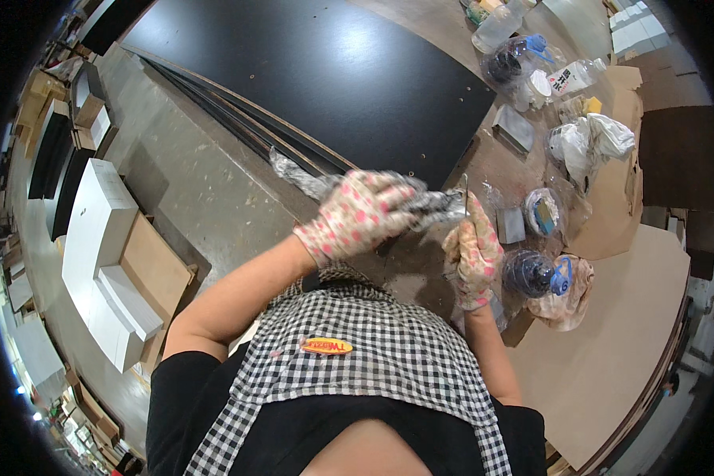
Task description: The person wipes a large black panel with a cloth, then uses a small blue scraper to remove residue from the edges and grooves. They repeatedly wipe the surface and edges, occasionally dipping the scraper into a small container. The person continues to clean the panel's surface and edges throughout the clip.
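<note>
Both my hands wear pale work gloves with pink dots. My left hand is closed on a crumpled black-and-white rag, whose loose end trails out to the left. The rag's other end reaches across to a thin metal blade, seen nearly edge-on, and seems to touch it. My right hand grips this bladed tool upright; its handle is hidden in the fingers. Just beyond the hands lies a large black board with small holes along its edges, stacked over other boards.
To the right stand a clear bottle with a blue cap, an open tub, a grey metal block, a white plastic bag and more bottles. Brown board sheets lie at lower right. White panels stand at left on the concrete floor.
</note>
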{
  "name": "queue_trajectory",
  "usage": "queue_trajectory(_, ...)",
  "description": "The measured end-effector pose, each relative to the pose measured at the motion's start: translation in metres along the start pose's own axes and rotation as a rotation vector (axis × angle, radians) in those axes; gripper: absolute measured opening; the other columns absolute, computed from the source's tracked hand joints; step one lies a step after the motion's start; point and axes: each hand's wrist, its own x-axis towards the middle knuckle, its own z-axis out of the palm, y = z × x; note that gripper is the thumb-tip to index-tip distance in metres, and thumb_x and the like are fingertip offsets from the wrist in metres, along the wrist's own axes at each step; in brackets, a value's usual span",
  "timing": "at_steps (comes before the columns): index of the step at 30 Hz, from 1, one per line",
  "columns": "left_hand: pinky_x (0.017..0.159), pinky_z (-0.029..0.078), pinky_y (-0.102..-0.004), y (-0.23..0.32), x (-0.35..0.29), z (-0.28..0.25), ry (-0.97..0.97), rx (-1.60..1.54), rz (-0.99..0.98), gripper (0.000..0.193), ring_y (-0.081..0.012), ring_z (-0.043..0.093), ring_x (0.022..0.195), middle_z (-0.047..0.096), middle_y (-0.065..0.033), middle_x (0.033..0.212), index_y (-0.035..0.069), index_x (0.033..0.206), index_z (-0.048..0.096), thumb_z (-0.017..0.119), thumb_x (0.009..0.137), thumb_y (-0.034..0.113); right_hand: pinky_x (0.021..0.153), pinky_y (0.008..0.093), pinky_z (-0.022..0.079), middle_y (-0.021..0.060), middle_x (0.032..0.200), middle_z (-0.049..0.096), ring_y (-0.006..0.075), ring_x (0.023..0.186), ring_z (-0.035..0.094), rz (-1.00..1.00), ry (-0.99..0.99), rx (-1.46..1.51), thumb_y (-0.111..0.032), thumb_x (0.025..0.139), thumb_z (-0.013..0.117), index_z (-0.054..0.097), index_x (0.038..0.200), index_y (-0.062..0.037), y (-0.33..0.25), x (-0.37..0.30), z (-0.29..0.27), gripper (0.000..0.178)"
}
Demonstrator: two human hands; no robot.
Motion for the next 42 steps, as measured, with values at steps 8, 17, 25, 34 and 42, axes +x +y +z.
queue_trajectory(8, 0.102, 0.041, -0.0479, -0.111, -0.069, -0.008, 0.150, 0.182, -0.309, 0.052, -0.0329, 0.051, 0.122, 0.061, -0.0091, 0.131, 0.022, 0.120, 0.071, 0.082, 0.072, 0.039, 0.064, 0.0338, 0.056, 0.0171, 0.103, 0.073, 0.0300, 0.074, 0.072, -0.325, -0.467, -0.461, 0.001, 0.086, 0.063, 0.063, 0.131, -0.0055, -0.008, 0.000, 0.010, 0.045)
queue_trajectory(17, 0.105, 0.040, -0.0489, -0.097, -0.058, -0.009, 0.162, 0.101, -0.466, 0.054, -0.0339, 0.050, 0.123, 0.057, -0.0075, 0.135, 0.024, 0.120, 0.071, 0.083, 0.067, 0.033, 0.058, 0.0290, 0.053, 0.0078, 0.073, 0.066, 0.0184, 0.057, 0.063, -0.424, -0.568, -0.583, 0.005, 0.073, 0.054, 0.063, 0.134, -0.0135, -0.004, 0.037, 0.036, 0.065)
queue_trajectory(25, 0.097, 0.046, -0.0459, -0.100, -0.060, -0.001, 0.259, 0.139, -0.418, 0.048, -0.0316, 0.055, 0.112, 0.063, -0.0061, 0.124, 0.023, 0.112, 0.073, 0.085, 0.066, 0.029, 0.057, 0.0374, 0.052, 0.0064, 0.075, 0.064, 0.0245, 0.064, 0.064, -0.449, -0.607, -0.862, -0.003, 0.080, 0.061, 0.064, 0.132, -0.0189, -0.020, 0.046, 0.033, 0.054)
queue_trajectory(34, 0.095, 0.048, -0.0448, -0.096, -0.055, -0.007, 0.239, 0.103, -0.457, 0.044, -0.0321, 0.055, 0.111, 0.064, -0.0069, 0.119, 0.021, 0.108, 0.073, 0.086, 0.065, 0.024, 0.067, 0.0354, 0.056, 0.0109, 0.094, 0.073, 0.0274, 0.072, 0.068, -0.365, -0.641, -0.800, 0.003, 0.080, 0.057, 0.067, 0.129, -0.0155, -0.013, 0.044, 0.020, 0.053)
queue_trajectory(42, 0.094, 0.048, -0.0443, -0.099, -0.057, -0.004, 0.264, 0.073, -0.460, 0.044, -0.0329, 0.055, 0.111, 0.063, -0.0074, 0.119, 0.020, 0.106, 0.073, 0.087, 0.064, 0.022, 0.065, 0.0314, 0.055, 0.0101, 0.099, 0.071, 0.0232, 0.069, 0.068, -0.342, -0.563, -0.617, -0.002, 0.082, 0.058, 0.066, 0.129, -0.0109, 0.004, 0.035, 0.019, 0.049)
